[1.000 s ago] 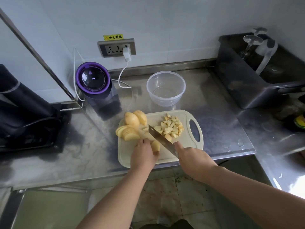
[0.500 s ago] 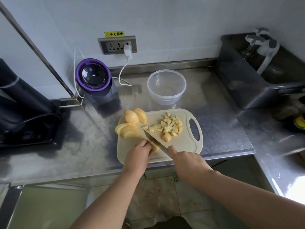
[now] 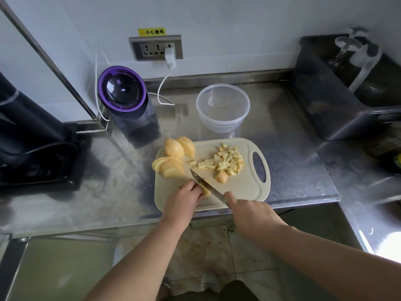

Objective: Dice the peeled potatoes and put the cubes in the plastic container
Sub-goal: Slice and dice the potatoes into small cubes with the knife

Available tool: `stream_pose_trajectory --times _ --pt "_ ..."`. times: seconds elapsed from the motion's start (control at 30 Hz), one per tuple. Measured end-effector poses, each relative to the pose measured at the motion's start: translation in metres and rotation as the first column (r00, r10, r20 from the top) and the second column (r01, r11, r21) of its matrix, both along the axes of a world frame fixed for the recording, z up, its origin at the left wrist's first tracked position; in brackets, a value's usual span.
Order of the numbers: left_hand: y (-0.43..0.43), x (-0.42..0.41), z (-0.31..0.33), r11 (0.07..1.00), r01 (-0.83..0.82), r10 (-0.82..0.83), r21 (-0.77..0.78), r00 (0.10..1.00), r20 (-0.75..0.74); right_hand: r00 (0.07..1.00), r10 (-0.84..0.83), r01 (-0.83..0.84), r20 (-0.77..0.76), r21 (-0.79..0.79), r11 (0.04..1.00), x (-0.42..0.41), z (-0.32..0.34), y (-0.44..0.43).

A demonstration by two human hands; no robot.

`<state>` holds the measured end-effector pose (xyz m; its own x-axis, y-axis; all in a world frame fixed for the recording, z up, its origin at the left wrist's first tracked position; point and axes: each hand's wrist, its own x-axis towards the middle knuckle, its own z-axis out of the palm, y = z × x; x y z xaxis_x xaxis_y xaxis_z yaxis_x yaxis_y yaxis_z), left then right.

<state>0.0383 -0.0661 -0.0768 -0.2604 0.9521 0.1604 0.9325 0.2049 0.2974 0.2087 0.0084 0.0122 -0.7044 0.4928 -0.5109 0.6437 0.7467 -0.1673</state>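
A head-worn camera looks down on a steel table (image 3: 293,161) that fills the middle of the frame, with a dark plastic tub (image 3: 325,109) at upper right and a purple-topped appliance (image 3: 123,92) at upper left. One pale cutting board (image 3: 243,190) lies at the centre, its handle hole to the right. One clear plastic container (image 3: 223,123) stands just above the board, toward the wall, and looks empty. The left hand (image 3: 184,200) is curled down over a small potato piece (image 3: 206,192) at the board's lower left, pinning it in place. The right hand (image 3: 249,213) is wrapped round the handle of one knife (image 3: 207,185). The blade's long axis runs diagonally from lower right to upper left and rests against the right side of that held piece, close beside the left hand's fingertips. The next cut likely turns on this closeness. Up and to the right of the blade, nearer the right hand, is one pile of cubes (image 3: 227,159), too many to count, with one rounded end piece (image 3: 221,177) beside it. At the board's upper left are two large potato chunks (image 3: 173,147) and one fan of slices (image 3: 169,167).
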Motion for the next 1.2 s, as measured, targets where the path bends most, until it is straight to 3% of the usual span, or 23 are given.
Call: stream_pose_trajectory --times 0.43,0.6,0.73,1.2 --pt "-0.001 -0.005 -0.007 0.997 0.048 -0.048 0.062 0.999 -0.010 0.997 0.039 -0.037 0.067 -0.026 0.999 -0.009 -0.005 0.003" --pt "-0.003 -0.006 -0.007 0.996 0.047 -0.049 0.081 0.998 0.027 0.997 -0.051 0.056 0.061 -0.086 0.995 -0.012 -0.009 0.005" --pt "-0.007 -0.011 -0.009 0.994 0.057 -0.068 0.097 0.991 0.119 0.993 -0.111 0.108 -0.032 -0.080 0.991 -0.011 -0.007 0.009" --pt "-0.011 -0.014 -0.006 0.997 0.017 -0.025 0.070 0.994 0.111 1.000 0.001 -0.001 -0.002 -0.019 1.000 -0.004 0.001 0.001"
